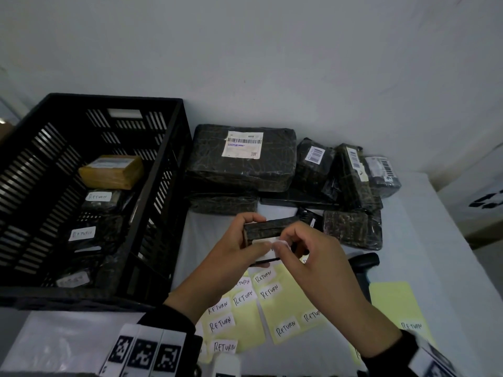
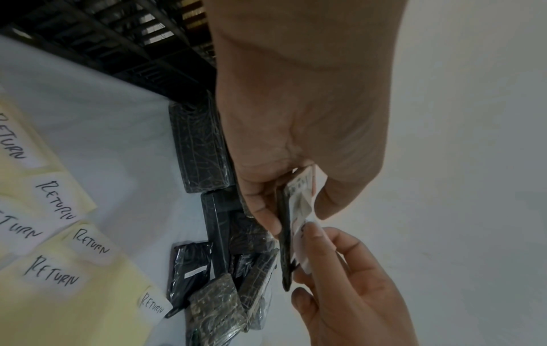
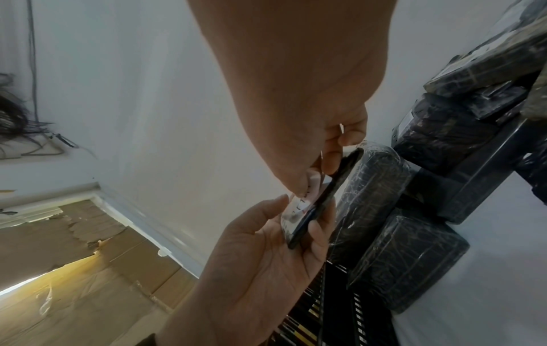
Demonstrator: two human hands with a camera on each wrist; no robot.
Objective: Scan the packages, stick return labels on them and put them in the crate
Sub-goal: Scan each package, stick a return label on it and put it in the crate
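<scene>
Above the white counter, the left hand grips a small black package while the right hand pinches a white label against its near face, beside the crate.

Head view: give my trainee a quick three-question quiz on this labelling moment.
1. True or false: the left hand grips the small package.
2. What does the right hand pinch? A) scanner B) return label C) crate
3. Fill in: labelled packages already lie in the black ____.

Key:
1. True.
2. B, the return label, held at the package.
3. Crate; the scanner lies on the table.
</scene>
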